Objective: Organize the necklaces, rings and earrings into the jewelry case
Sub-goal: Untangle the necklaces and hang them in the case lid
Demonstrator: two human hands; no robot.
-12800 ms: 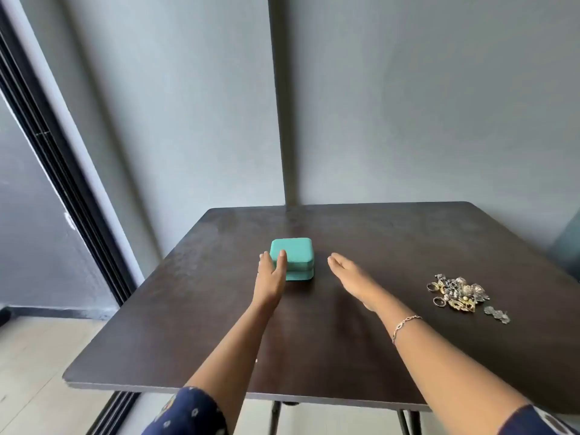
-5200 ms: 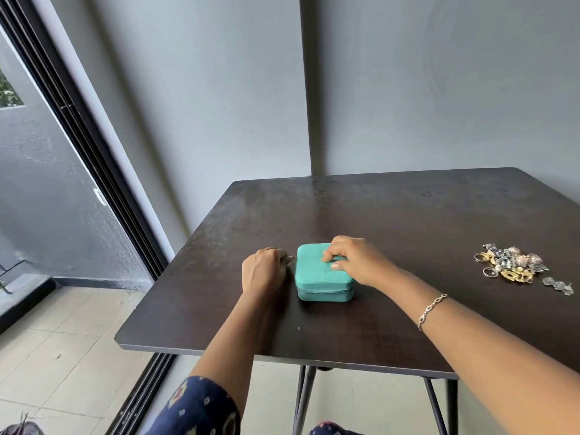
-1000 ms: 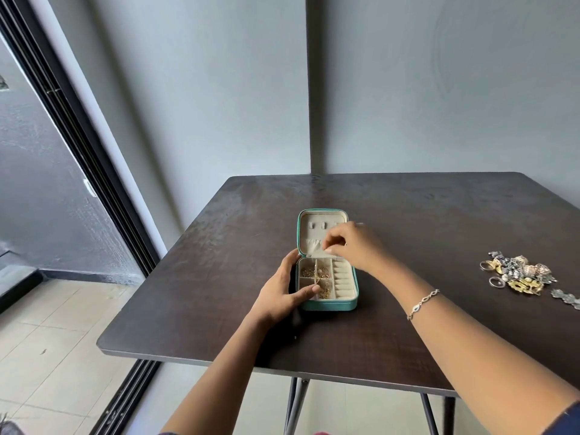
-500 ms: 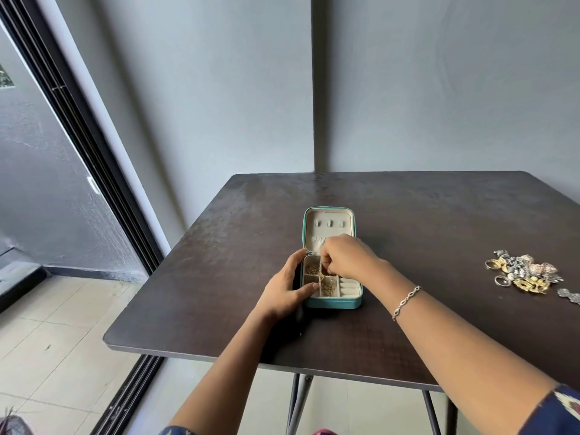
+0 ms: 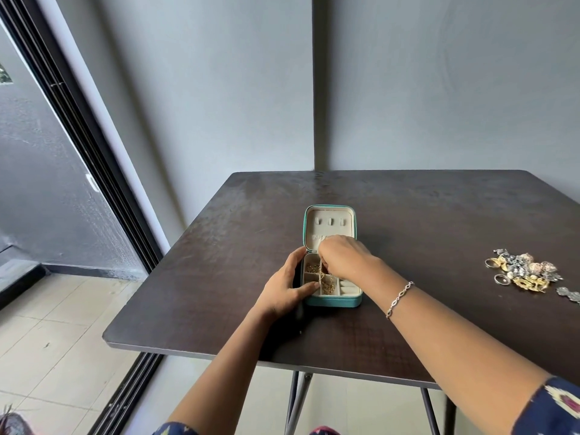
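Note:
A small teal jewelry case (image 5: pixel 333 301) lies open on the dark table (image 5: pixel 423 221), its cream lid flat behind the compartments. Thin gold chains (image 5: pixel 328 285) fill the left compartments. My left hand (image 5: pixel 287 288) clasps the case's left side, thumb on its front rim. My right hand (image 5: pixel 343 257) hovers over the compartments, fingertips pinched on a fine gold chain that hangs down into the case. A loose pile of gold and silver rings, earrings and necklaces (image 5: pixel 527 273) rests on the table far to the right.
The table stands in a grey wall corner, with a dark sliding door frame (image 5: pixel 78 146) to the left and tiled floor below. A silver bracelet (image 5: pixel 400 298) circles my right wrist. Bare table surface lies between case and pile.
My right hand has lifted slightly from inside the case, drawing a thin gold chain up from the compartments. My left hand stays on the case's left side.

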